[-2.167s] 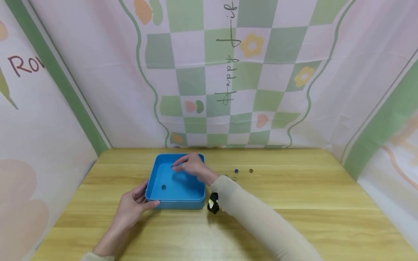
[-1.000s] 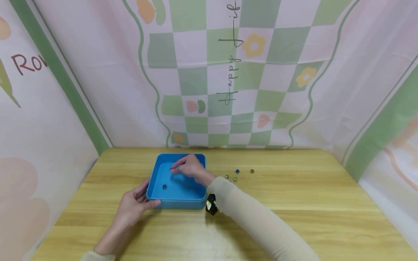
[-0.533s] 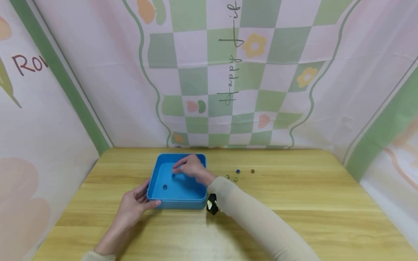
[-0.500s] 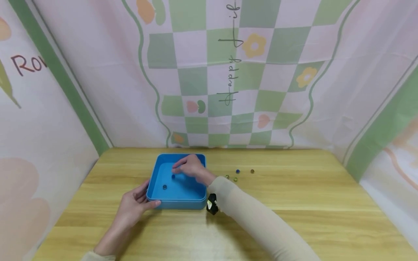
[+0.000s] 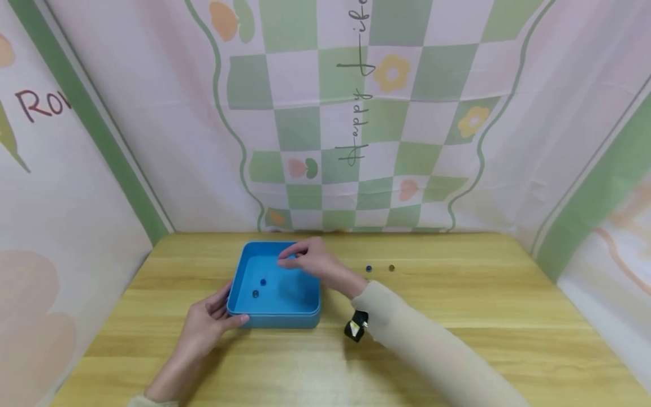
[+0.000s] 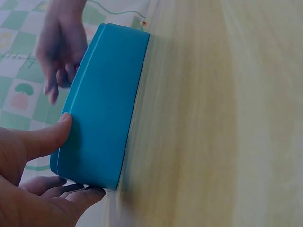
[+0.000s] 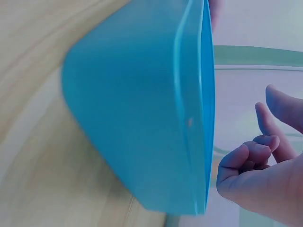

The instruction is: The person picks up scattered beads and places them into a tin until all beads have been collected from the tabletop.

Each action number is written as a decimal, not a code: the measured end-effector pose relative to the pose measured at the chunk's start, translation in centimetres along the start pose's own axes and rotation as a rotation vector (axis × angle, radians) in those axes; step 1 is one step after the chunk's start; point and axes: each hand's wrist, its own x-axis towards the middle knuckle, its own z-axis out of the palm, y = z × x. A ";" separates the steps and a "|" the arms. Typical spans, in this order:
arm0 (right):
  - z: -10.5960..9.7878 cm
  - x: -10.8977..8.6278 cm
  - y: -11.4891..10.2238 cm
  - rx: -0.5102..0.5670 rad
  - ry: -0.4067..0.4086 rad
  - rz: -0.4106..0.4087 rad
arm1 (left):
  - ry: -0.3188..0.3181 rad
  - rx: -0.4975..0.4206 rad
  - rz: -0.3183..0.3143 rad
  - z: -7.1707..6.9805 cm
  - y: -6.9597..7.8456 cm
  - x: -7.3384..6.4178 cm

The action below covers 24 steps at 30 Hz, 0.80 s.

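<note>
A square blue plastic box (image 5: 274, 320) sits on the table. My left hand (image 5: 200, 325) grips its near left corner, thumb on the front rim, fingers along the side and low at its edge (image 6: 71, 198). Inside lie two small marbles close together, a blue one (image 5: 263, 282) and a dark grey one (image 5: 255, 294). Over the box's right rim is my right hand (image 5: 317, 264), holding nothing. In the right wrist view its thumb and index finger stand apart, and the other fingers (image 7: 255, 153) are curled loosely.
Right of the box, on the wooden table (image 5: 458, 305), lie a blue marble (image 5: 369, 268) and a brown marble (image 5: 391, 268). The right wrist and sleeve (image 5: 391, 314) hide greenish marbles near them. A patterned curtain (image 5: 356, 141) hangs along the table's back edge.
The blue marble has left my right fingertips and rolled across the box floor toward the grey one. My right hand has moved right and lifted. The left hand keeps its place.
</note>
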 end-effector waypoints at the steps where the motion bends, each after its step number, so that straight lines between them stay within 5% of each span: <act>1: -0.5 -0.5 0.1 0.010 -0.004 -0.012 | 0.000 0.001 0.000 0.0 0.0 0.0; 10: -5.2 -3.5 2.5 0.053 0.047 0.002 | 0.001 0.014 -0.002 0.0 0.2 -0.1; 24: -13.2 -4.9 9.7 -0.104 0.207 0.123 | 0.001 0.008 -0.001 0.0 0.1 -0.1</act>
